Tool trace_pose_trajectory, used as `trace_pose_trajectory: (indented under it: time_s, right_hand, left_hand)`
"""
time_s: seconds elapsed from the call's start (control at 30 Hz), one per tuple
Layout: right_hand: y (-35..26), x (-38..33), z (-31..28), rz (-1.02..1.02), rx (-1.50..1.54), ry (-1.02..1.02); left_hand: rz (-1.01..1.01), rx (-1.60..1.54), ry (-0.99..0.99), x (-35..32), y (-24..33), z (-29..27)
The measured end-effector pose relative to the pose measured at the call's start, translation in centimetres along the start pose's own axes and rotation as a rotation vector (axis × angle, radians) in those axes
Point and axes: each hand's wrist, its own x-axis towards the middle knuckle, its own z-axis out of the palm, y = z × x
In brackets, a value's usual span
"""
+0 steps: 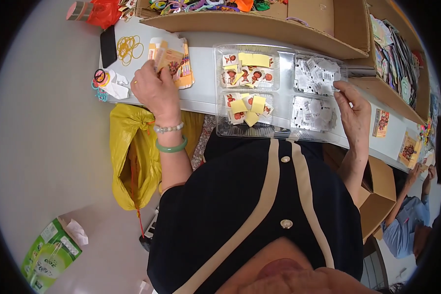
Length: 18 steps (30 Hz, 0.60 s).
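Note:
My left hand (157,89) reaches over a stack of orange printed cards (186,73). Its fingers close on the lower edge of the top orange card (172,61), which lies askew on the stack. My right hand (353,107) is at the right side of a clear plastic tray (285,68), thumb and forefinger drawn together; whatever is between them is too small to make out. White barcode labels (314,76) fill the tray's right compartments, closest to that hand. Small stickers with cartoon figures and yellow backing (252,77) lie in the left compartments.
Yellow rubber bands (129,49), a black phone (108,46) and hair ties (101,78) lie left on the table. Cardboard boxes (259,32) line the far side. A yellow bag (132,157) hangs below the table edge. Another person (407,225) works at far right.

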Motion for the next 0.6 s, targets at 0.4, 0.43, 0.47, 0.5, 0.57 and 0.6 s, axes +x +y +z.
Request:
trace_pose_trajectory:
  time_s: [0.4, 0.43, 0.47, 0.5, 0.57, 0.6]
  right_hand:
    - [-6.2, -0.1, 4.5, 0.126, 0.755, -0.348]
    - [-5.8, -0.1, 4.5, 0.143, 0.753, -0.299]
    - [-5.2, -0.2, 4.4, 0.157, 0.701, -0.289]
    - [-5.0, -0.3, 4.4, 0.166, 0.695, -0.282]
    - [-5.1, -0.8, 4.6, -0.118, 0.338, -0.094]
    - [-5.5, -1.2, 4.3, 0.076, 0.359, -0.114]
  left_hand:
    - [-0.628, -1.940, -1.110, -3.0, 10.4, -4.5]
    - [-0.625, -1.945, -1.128, -3.3, 10.7, -4.2]
    - [-0.748, -2.119, -1.296, -3.5, 10.9, -3.8]
    - [-0.882, -2.286, -1.464, -3.7, 11.2, -3.6]
    - [-0.838, -2.209, -1.577, -4.0, 11.9, -3.5]
    - [-0.737, -2.230, -1.623, -4.0, 12.3, -3.3]
